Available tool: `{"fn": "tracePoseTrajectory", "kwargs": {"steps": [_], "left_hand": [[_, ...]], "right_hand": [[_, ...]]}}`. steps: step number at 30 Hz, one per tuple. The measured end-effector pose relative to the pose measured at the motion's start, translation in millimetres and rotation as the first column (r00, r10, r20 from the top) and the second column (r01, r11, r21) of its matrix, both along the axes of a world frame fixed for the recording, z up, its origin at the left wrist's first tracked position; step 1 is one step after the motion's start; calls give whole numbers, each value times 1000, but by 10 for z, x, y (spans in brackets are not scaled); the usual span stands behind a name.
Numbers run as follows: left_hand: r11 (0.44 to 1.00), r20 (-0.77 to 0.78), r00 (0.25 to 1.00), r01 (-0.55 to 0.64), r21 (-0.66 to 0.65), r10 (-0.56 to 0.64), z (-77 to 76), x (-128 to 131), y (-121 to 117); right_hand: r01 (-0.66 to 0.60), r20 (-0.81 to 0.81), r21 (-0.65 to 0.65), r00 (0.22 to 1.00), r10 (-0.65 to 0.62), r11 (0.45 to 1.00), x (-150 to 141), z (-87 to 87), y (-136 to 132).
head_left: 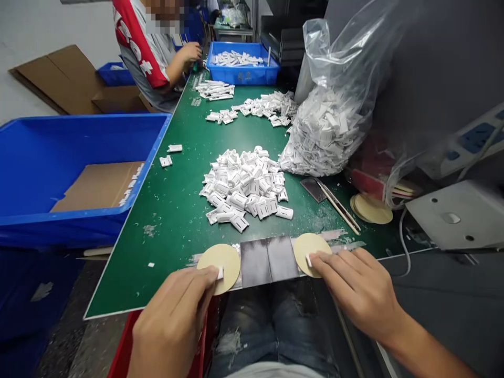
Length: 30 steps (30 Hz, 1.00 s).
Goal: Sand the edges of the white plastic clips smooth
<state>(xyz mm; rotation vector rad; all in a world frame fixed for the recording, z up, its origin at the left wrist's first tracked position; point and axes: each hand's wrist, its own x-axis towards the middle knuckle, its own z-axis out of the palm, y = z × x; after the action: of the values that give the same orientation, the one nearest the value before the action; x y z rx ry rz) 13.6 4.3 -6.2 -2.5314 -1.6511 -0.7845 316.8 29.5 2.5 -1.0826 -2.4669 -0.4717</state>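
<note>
My left hand (173, 310) pinches a small white plastic part (220, 273) against a round pale-yellow disc (225, 255) at the table's front edge. On the other side, my right hand (354, 286) has its fingers closed on another small white plastic part (308, 260), held on a second pale-yellow disc (311, 242). Dark grey abrasive-looking sheets (270, 260) lie flat between the two discs. Beyond them is a heap of white plastic parts (244, 184). My fingers partly hide both held parts.
A clear bag of white parts (331, 131) stands right. Nearby lie tweezers (338, 206), more yellow discs (372, 209) and a grey metal box (457, 215). Blue bins stand left (79, 215) and at the back (242, 77). A co-worker (157, 68) sits at the far left side.
</note>
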Motion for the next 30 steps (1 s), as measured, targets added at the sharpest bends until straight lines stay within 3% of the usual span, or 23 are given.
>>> {"fn": "tracePoseTrajectory", "kwargs": {"steps": [4, 6, 8, 10, 12, 15, 17, 19, 22, 25, 30], "left_hand": [[995, 8, 997, -79, -64, 80, 33, -62, -4], [984, 110, 991, -53, -172, 73, 68, -178, -83], [957, 283, 949, -54, -285, 138, 102, -298, -173], [926, 433, 856, -126, -357, 283, 131, -350, -199], [902, 525, 770, -148, -406, 363, 152, -296, -123], [898, 646, 686, -24, -439, 335, 140, -98, 80], [905, 674, 681, 37, -423, 287, 85, 0, 162], [936, 574, 791, 4, -353, 213, 4, 16, 151], [990, 279, 956, -51, -133, 87, -89, -71, 9], [1000, 115, 993, 0, -22, 3, -106, -149, -138], [1000, 51, 998, 22, 9, -23, -87, -99, -146]], "right_hand": [[26, -64, -40, 998, -29, 999, 50, -2, -6], [70, -217, -140, 971, -99, 988, 125, 14, -102], [168, -423, -273, 864, -275, 947, 192, 46, -225], [220, -569, -428, 688, -450, 877, 203, 82, -301], [141, -645, -564, 540, -540, 814, 142, 105, -292], [-63, -695, -651, 450, -561, 756, -7, 81, -180], [-56, -669, -649, 516, -534, 759, -66, 23, -119], [32, -583, -575, 685, -437, 817, -64, -43, -109], [128, -378, -313, 892, -248, 941, -3, -86, -178], [140, -182, -135, 970, -164, 981, 23, -46, -277], [117, 1, -43, 993, -117, 992, -34, 9, -260]]}}
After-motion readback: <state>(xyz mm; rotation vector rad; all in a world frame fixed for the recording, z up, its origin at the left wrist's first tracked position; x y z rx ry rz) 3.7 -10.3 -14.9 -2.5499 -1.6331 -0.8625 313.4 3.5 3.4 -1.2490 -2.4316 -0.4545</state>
